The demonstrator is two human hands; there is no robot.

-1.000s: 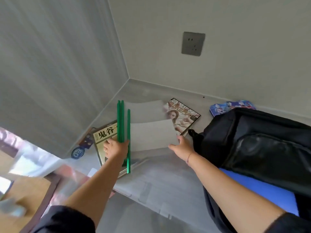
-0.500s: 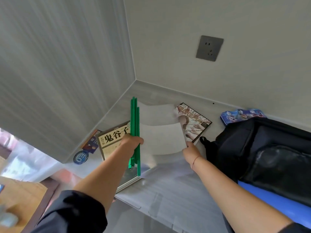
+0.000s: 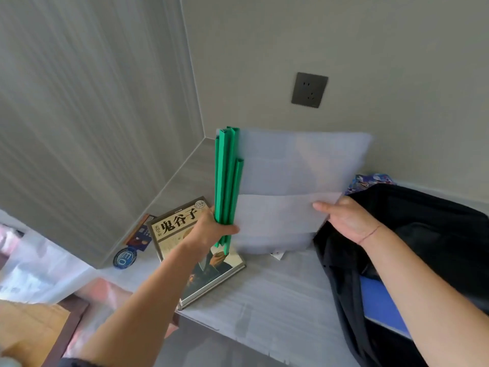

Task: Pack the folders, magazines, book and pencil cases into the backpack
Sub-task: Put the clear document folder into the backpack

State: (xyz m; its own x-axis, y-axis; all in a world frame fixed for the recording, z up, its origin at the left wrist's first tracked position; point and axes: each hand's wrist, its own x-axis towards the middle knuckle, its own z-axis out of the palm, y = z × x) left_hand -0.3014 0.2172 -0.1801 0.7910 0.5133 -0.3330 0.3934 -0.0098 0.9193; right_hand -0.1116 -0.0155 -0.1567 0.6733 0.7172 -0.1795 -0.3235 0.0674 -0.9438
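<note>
Centre frame: my left hand (image 3: 209, 231) grips the folders (image 3: 291, 165) by their green spines (image 3: 227, 181), fingers curled round the bundle low down. The spines stand nearly upright, one sitting lower than the others. The translucent sheets fan out to the right of the spines.

My right hand (image 3: 346, 221) holds the sheets at their lower right edge, thumb laid across the front. The fingers are behind the sheets and hidden.

The lower ends of the spines sit over the far right corner of the book (image 3: 174, 226). I cannot tell whether they touch it. The book lies flat on the grey counter (image 3: 277, 287), lower centre-left, cover up, its near corner at the counter's edge.

Right of frame: the black backpack (image 3: 423, 229) lies on the counter, mouth open toward my right hand. A flat blue item (image 3: 381, 305) shows inside it at lower right.

A patterned blue pencil case (image 3: 370, 180) shows above the backpack's far edge, by the back wall, just right of the folders.

Left of the book, at the foot of the side wall: a dark blue and orange item (image 3: 140, 231) and a round blue badge (image 3: 124, 258). What these are is unclear.

A dark wall socket (image 3: 309, 90) is at upper right.
</note>
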